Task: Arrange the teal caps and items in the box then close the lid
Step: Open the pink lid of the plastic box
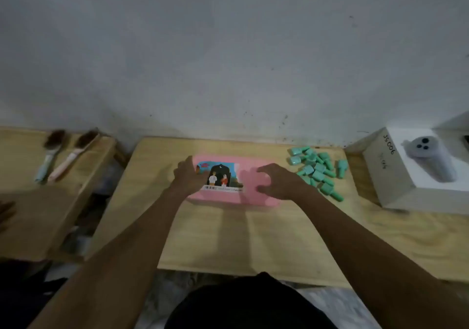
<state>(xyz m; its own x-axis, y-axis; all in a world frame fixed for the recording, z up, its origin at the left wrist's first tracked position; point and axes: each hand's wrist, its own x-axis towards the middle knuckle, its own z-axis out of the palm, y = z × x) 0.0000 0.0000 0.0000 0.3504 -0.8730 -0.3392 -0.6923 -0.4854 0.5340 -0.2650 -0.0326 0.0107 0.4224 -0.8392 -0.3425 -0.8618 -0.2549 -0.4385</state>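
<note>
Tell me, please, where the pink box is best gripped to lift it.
Probably at its two short ends, one hand coming in from each side. The pink box lies flat and wide, its pictured top offers no handle, and the left hand and right hand are at those ends.

Grey-white plaster wall [228,49], scuffed and speckled near its base. Light wooden table [215,240] against it, second wooden table [38,214] just left, gap between. Pale mottled floor [340,306]. Dim, flat light.

One pink box [250,168], roughly fifteen teal caps [317,175], two brushes [52,151], one white box [396,176]
</note>
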